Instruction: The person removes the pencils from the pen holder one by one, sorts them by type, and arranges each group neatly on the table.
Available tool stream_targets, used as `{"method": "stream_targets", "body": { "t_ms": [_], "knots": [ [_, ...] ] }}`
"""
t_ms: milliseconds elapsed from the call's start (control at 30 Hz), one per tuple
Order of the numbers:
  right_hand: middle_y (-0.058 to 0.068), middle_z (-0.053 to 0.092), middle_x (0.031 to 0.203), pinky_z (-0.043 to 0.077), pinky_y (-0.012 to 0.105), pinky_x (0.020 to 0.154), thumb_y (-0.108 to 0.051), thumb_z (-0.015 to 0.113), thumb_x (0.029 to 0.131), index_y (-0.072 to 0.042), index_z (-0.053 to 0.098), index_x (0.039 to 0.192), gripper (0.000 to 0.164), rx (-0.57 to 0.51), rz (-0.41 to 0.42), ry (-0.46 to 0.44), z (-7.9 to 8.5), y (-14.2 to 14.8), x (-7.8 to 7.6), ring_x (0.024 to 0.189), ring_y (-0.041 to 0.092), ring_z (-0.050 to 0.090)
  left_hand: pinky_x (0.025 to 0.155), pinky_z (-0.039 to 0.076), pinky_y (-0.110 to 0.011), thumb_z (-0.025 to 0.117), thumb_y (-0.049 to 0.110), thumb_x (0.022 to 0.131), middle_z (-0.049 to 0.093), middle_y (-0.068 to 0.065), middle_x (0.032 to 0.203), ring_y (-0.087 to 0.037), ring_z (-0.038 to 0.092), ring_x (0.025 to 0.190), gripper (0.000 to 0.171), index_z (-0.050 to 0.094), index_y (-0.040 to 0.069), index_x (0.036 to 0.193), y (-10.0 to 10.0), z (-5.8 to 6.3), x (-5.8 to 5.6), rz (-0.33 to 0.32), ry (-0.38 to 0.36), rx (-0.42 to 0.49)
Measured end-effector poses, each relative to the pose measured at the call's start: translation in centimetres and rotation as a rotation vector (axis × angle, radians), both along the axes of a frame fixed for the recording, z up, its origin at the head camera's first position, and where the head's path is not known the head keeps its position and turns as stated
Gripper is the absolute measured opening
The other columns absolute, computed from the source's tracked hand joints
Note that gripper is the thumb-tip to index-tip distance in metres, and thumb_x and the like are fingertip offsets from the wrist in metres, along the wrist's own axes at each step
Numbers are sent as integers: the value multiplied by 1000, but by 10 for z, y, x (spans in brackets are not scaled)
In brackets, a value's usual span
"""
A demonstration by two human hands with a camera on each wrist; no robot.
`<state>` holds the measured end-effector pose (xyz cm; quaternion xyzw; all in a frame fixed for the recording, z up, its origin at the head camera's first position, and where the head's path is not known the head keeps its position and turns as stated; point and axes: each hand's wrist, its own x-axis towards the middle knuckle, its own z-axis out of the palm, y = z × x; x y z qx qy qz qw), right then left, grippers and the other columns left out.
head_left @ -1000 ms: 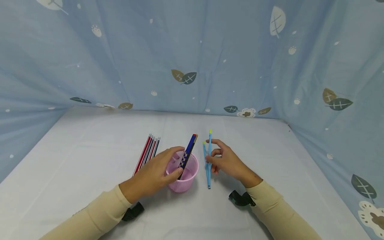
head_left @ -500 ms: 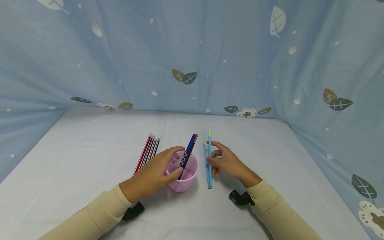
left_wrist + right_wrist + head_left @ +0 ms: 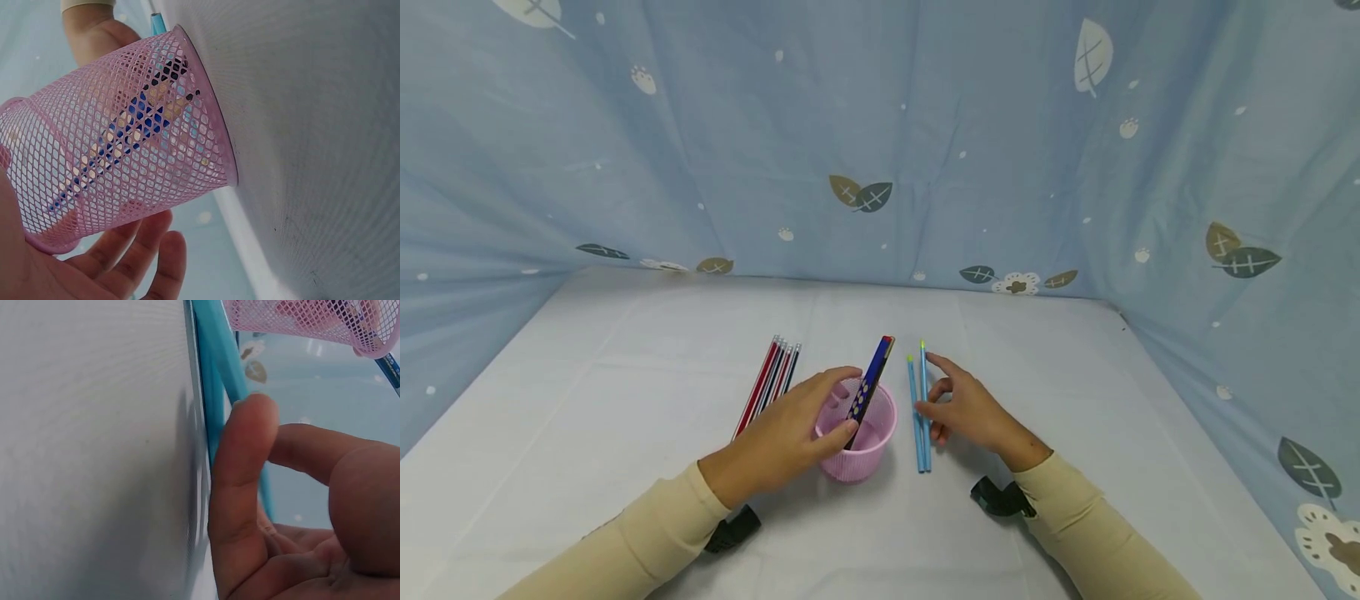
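Observation:
My left hand (image 3: 782, 425) grips a pink mesh pencil cup (image 3: 857, 467) by its upper side, thumb and fingers round the rim. Dark blue dotted pencils (image 3: 867, 383) lean inside it; the left wrist view shows them through the mesh. On the right, my right hand (image 3: 970, 412) pinches a light blue pencil (image 3: 923, 375) with a yellow end, thumb over it and index finger by the yellow end. A second light blue pencil (image 3: 913, 383) lies just left of it. In the right wrist view, the fingers (image 3: 240, 462) partly hide the blue pencils (image 3: 219, 350).
Several red and dark striped pencils (image 3: 767, 379) lie side by side left of the cup, partly behind my left hand. A white cloth (image 3: 1045, 358) covers the table. Blue printed fabric (image 3: 880, 108) hangs behind it and along the sides.
The right-hand blue pencil has come down and now lies nearly parallel to the other. My right index finger has shifted slightly right. The left hand and cup stay put.

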<state>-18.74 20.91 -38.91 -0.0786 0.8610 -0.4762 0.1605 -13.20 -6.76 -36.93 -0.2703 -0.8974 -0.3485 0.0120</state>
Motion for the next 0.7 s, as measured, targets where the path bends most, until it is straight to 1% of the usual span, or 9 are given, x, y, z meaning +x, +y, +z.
{"method": "stream_targets", "body": {
  "t_ms": [167, 267, 367, 433, 500, 567, 633, 700],
  "knots": [
    [12, 59, 98, 57, 35, 54, -8, 74, 89, -20, 20, 160, 89, 37, -12, 5, -1, 0, 0, 54, 19, 66, 95, 52, -44, 57, 46, 98, 60, 3, 126, -13, 59, 111, 59, 38, 26, 151, 0, 0, -1, -4, 8, 6],
    [11, 58, 97, 57, 35, 53, -8, 74, 89, -19, 22, 159, 88, 62, -19, -1, -2, 0, 0, 54, 20, 66, 94, 52, -43, 56, 45, 98, 60, 4, 126, -12, 60, 111, 59, 38, 26, 151, 0, 0, -1, -7, 9, 12],
    [11, 58, 95, 57, 35, 52, -8, 74, 89, -17, 27, 158, 84, 89, -20, 2, -2, -1, 1, 53, 20, 66, 95, 52, -43, 56, 45, 98, 60, 3, 127, -13, 60, 111, 59, 38, 26, 150, 0, 0, -1, -6, 9, 12],
    [10, 59, 94, 56, 34, 52, -10, 74, 89, -15, 34, 155, 78, 117, -16, 18, -1, -1, 2, 52, 20, 65, 95, 52, -43, 57, 45, 98, 60, 3, 126, -13, 60, 111, 58, 38, 27, 150, 0, 0, -1, -5, 8, 11],
    [8, 60, 93, 55, 32, 52, -14, 74, 90, -14, 42, 150, 68, 160, -14, 63, 0, -2, 3, 51, 18, 64, 95, 52, -43, 57, 45, 98, 60, 3, 126, -13, 60, 111, 58, 38, 27, 150, 0, 0, -1, -3, 6, 9],
    [7, 61, 92, 53, 30, 52, -19, 72, 92, -13, 51, 143, 55, 196, -21, 134, 3, -3, 5, 51, 16, 61, 95, 52, -43, 57, 45, 98, 60, 3, 127, -13, 60, 112, 58, 37, 28, 150, 0, 0, 0, -3, -1, 11],
    [7, 61, 92, 51, 29, 51, -22, 70, 94, -13, 59, 135, 44, 198, -46, 224, 8, -5, 8, 52, 17, 59, 95, 52, -44, 57, 45, 98, 60, 2, 128, -14, 60, 112, 58, 37, 28, 150, 0, 0, 0, -4, -8, 12],
    [8, 61, 93, 50, 29, 52, -24, 68, 96, -12, 64, 128, 34, 160, -78, 309, 14, -7, 12, 55, 18, 59, 95, 52, -44, 57, 45, 98, 60, 2, 129, -14, 59, 113, 58, 37, 28, 150, 0, 1, 0, -5, -12, 14]
  ]
}}
